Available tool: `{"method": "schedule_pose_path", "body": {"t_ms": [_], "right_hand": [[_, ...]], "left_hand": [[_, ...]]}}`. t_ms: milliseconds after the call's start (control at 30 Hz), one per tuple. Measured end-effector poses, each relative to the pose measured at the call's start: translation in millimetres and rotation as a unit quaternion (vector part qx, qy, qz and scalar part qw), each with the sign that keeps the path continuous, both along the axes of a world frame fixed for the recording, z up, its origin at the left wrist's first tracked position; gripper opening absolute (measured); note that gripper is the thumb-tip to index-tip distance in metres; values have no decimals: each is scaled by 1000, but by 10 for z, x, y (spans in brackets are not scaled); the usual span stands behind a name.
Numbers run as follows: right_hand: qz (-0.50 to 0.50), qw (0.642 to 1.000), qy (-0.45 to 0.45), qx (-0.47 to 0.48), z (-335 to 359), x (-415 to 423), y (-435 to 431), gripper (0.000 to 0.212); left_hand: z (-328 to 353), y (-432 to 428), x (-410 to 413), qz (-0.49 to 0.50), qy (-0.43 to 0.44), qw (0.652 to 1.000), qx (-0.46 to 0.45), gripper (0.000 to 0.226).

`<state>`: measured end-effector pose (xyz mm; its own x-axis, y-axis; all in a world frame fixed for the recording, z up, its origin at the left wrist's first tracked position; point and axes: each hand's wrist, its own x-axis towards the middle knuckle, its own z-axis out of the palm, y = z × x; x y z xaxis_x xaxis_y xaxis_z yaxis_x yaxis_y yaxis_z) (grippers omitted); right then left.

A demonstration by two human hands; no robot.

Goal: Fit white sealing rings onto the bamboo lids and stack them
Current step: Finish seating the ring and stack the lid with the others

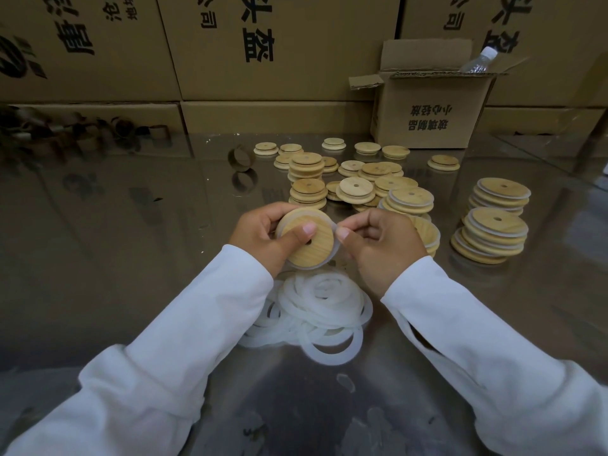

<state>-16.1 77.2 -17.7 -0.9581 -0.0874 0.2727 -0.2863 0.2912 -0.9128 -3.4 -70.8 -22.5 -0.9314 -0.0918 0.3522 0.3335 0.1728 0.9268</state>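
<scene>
Bamboo lids [352, 192] crowd the middle of a shiny surface [131, 258] backed by a wall of printed cardboard cartons [279, 44]. A smaller open box [434, 110] at the right holds a plastic bottle [480, 59]. The lids beyond the hands are bare, some scattered and some in low stacks; ringed stacks [493, 235] stand to the right. White sealing rings [332, 315] are heaped near the person, beneath the wrists. Above that heap the left grip [260, 238] curls around one held lid [312, 251], thumb on its face beside the hole. The right grip [381, 245] pinches the white ring [332, 253] at that lid's right rim.
</scene>
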Motion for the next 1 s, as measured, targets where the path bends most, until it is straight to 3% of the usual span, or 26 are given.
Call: {"method": "schedule_pose_path", "body": {"t_ms": [267,467,767,1000], "right_hand": [[54,995,-65,-56,8,8,52,19],[17,991,-65,-112,8,-48,68,12],[48,998,-12,-37,-26,17,39,20],[33,996,-24,-78,-24,10,19,7]], "left_hand": [[-43,-50,-23,-26,-17,999,12,14],[-77,-78,-74,-53,-80,989,111,10],[-95,-69,-83,-69,-90,985,128,27],[-98,-64,-78,-67,-87,987,113,28]]}}
